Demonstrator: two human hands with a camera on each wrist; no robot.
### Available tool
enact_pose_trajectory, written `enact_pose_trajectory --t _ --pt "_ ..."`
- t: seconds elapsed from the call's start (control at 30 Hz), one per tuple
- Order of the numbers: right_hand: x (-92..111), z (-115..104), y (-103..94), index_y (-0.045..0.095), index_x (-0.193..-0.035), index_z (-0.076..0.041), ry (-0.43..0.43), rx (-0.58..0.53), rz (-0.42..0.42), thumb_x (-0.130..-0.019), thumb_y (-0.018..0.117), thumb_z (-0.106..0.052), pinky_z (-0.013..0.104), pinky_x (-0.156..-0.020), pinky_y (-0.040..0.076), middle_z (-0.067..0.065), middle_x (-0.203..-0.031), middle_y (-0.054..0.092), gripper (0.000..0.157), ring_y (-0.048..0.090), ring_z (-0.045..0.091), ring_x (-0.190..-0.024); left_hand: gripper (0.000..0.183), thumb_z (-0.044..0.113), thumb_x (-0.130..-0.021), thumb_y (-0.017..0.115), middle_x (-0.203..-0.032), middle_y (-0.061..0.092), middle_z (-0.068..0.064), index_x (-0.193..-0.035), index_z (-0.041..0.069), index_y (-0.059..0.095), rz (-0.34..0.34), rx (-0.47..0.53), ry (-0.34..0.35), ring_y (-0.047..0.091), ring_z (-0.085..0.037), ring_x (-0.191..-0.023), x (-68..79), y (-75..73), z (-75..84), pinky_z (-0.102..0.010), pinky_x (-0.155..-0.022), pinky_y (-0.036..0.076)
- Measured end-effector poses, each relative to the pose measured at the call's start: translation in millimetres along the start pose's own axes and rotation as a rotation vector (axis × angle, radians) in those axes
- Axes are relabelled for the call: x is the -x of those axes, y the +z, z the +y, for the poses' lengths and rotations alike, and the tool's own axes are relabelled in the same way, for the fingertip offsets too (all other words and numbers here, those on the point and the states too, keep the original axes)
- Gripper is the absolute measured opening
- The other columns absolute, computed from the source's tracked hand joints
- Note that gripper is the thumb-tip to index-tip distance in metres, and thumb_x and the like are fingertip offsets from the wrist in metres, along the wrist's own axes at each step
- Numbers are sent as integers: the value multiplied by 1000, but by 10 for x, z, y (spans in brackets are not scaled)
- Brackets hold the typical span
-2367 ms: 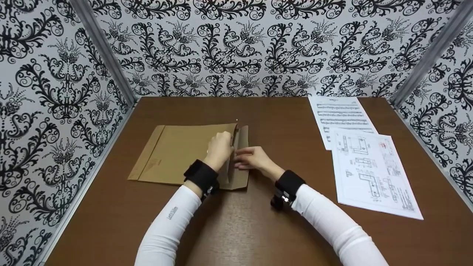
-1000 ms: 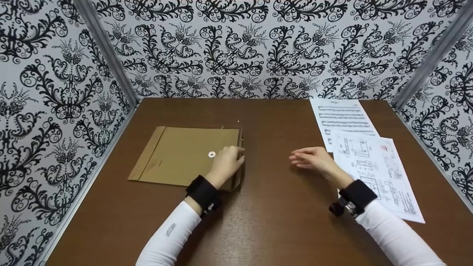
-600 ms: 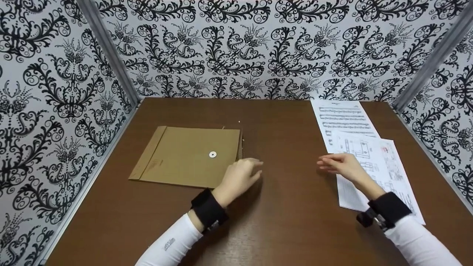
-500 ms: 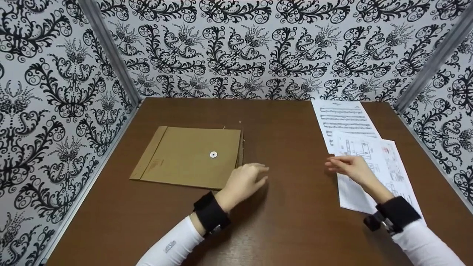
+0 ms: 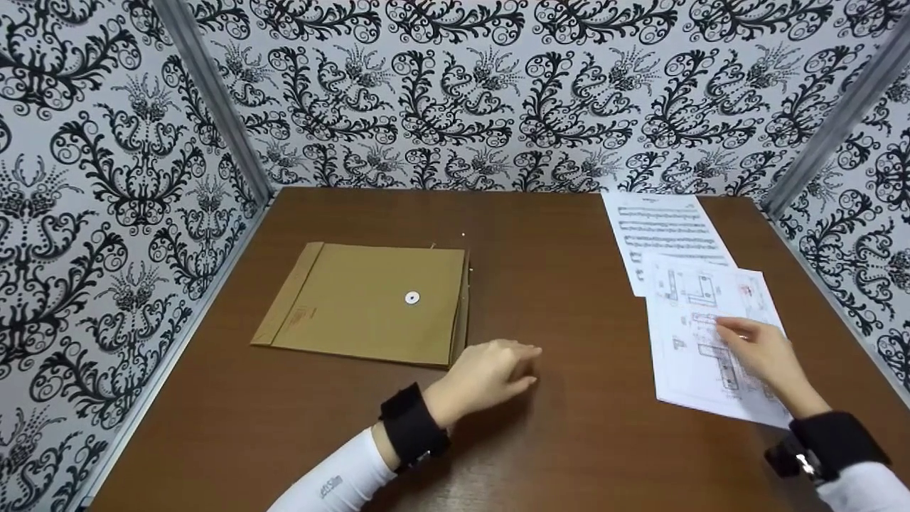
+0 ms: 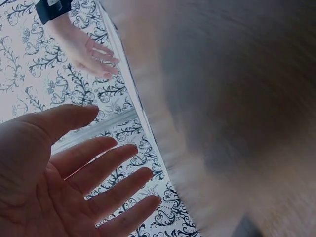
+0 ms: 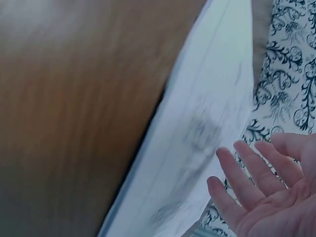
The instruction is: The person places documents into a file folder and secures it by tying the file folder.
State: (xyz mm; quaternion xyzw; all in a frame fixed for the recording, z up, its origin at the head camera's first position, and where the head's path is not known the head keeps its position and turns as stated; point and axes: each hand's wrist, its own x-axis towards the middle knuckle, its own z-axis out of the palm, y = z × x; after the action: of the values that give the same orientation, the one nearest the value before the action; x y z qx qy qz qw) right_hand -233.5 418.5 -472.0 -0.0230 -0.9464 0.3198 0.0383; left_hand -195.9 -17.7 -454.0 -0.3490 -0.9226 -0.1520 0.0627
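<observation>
A brown cardboard envelope (image 5: 370, 306) with a white round button (image 5: 412, 298) lies on the left half of the table, its right end slightly gaping. My left hand (image 5: 487, 377) hovers just off the envelope's lower right corner, holding nothing; in the left wrist view its fingers (image 6: 111, 190) are spread and relaxed. Over a sheet with technical drawings (image 5: 682, 363) is my right hand (image 5: 768, 355). Its fingers (image 7: 247, 173) look loosely extended in the right wrist view, apart from the paper. Under the drawing's top edge lies a sheet of music (image 5: 661, 224).
The brown table (image 5: 540, 284) is bounded by patterned walls (image 5: 455, 99) at the back and sides. A tiny white speck (image 5: 463, 234) lies behind the envelope. Both wrists wear black straps (image 5: 414, 427).
Both hands have left the envelope, whose right end was being handled. The left hand moved slightly right and nearer; the right hand went right, over the drawing sheet.
</observation>
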Motion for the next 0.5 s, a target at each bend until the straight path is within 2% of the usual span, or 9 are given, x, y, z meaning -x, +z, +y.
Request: enact_pose_trajectory --t 0.07,0.13,0.2,0.23,0.43,0.5 --pt "40 72 -51 59 -134 12 17 45 -1 -104 56 -28 14 -61 43 40 -127 62 50 65 1 -77 41 31 -97 69 -132 73 2 -135 17 68 -5 -10 6 71 -16 -120 5 0 6 -30 -97 59" --pt "72 138 -99 56 -136 13 35 77 -12 -103 57 -28 15 -62 43 43 -127 60 53 72 21 -85 42 32 -97 69 -134 72 2 -136 17 67 -17 -10 8 69 -16 -123 9 4 8 -30 -100 58" --pt "103 187 -140 54 -137 14 44 109 -24 -102 58 -28 18 -64 43 46 -127 57 54 69 47 -99 44 33 -97 70 -137 70 2 -138 18 66 -40 -15 8 68 -16 -126 15 9 10 -30 -102 56" --pt "117 205 -161 52 -137 15 50 120 -34 -102 59 -27 20 -65 43 48 -128 54 55 64 55 -104 46 34 -96 71 -139 69 2 -139 18 65 -51 -19 8 67 -16 -127 19 16 10 -30 -104 56" --pt "169 274 -231 46 -140 17 92 161 -105 -99 62 -31 31 -66 45 54 -137 39 65 59 51 -95 56 41 -93 74 -147 63 0 -143 20 61 -110 -55 17 62 -19 -134 45 75 5 -31 -111 51" --pt "182 296 -221 47 -139 18 72 180 -117 -98 65 -31 40 -71 50 53 -138 39 66 58 57 -102 60 42 -92 75 -149 61 -1 -145 20 59 -134 -55 15 60 -20 -137 52 94 5 -31 -114 48"
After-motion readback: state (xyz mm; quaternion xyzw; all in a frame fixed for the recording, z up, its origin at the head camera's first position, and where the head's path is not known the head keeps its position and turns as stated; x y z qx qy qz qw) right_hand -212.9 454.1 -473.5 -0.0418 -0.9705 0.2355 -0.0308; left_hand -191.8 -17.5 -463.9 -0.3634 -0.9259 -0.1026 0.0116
